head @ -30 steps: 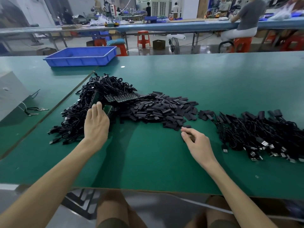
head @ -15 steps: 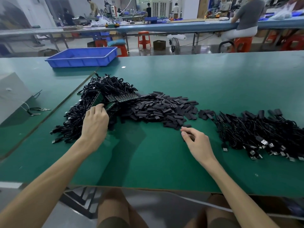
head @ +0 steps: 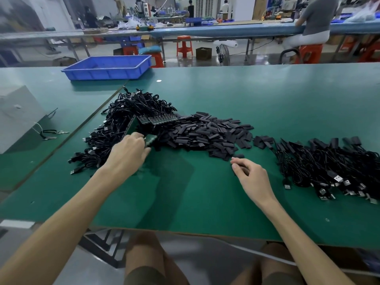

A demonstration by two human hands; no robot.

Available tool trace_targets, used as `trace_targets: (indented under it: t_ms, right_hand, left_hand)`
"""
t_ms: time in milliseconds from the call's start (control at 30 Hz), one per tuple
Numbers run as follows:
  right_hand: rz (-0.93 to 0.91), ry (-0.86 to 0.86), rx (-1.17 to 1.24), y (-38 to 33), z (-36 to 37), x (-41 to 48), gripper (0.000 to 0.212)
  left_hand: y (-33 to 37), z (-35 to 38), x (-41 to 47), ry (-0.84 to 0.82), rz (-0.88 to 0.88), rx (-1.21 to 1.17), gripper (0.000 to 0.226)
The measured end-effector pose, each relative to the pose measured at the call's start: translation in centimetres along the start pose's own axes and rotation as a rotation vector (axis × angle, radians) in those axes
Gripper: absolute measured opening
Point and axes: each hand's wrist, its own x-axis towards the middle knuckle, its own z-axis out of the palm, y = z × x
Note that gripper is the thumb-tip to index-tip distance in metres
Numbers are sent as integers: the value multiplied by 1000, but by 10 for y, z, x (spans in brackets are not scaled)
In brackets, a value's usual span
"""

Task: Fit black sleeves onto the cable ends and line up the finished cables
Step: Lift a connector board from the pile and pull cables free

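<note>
- The right grip (head: 249, 175), nearest the front edge of the desk (head: 195, 202), curls over something dark. Whether it clamps a sleeve cannot be told.
- The left grip (head: 129, 151) curls into the cable pile (head: 123, 122) toward the desk's left edge, and what it holds is hidden.
- The sleeves (head: 205, 134) lie heaped between the two grips, just beyond the right one, so a cable end would probably travel rightward.

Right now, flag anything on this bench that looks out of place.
A green circuit board sits tilted inside the left cable heap, gripped by the left hand: a rigid piece among loose cables. One stray sleeve lies apart from the sleeve pile.
</note>
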Motion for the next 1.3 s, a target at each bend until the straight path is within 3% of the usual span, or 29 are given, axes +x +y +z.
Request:
trace_targets:
  t_ms: [133,300,500,700,1033,1300]
  right_hand:
    - [-12,-4,6,0,0,0,21]
    - [-19,-6,17,0,0,0,19]
    - [-14,-8,16,2,0,0,19]
    - [-16,-6,11,3,0,-1,18]
    - [-8,4,39,2,-1,1,19]
    - [0,4,51,-1,-1,0,18]
  left_hand:
    - [4,9,0,104,21,5,28]
    - [-10,12,2,186,-198,23,72]
    - [-16,11,6,167,-298,-5,30]
    - [-35,-14,18,312,-229,-91,50]
    - [-41,-72,42,456,-175,-329,41]
    - [1,-65,26,423,157,-248,50]
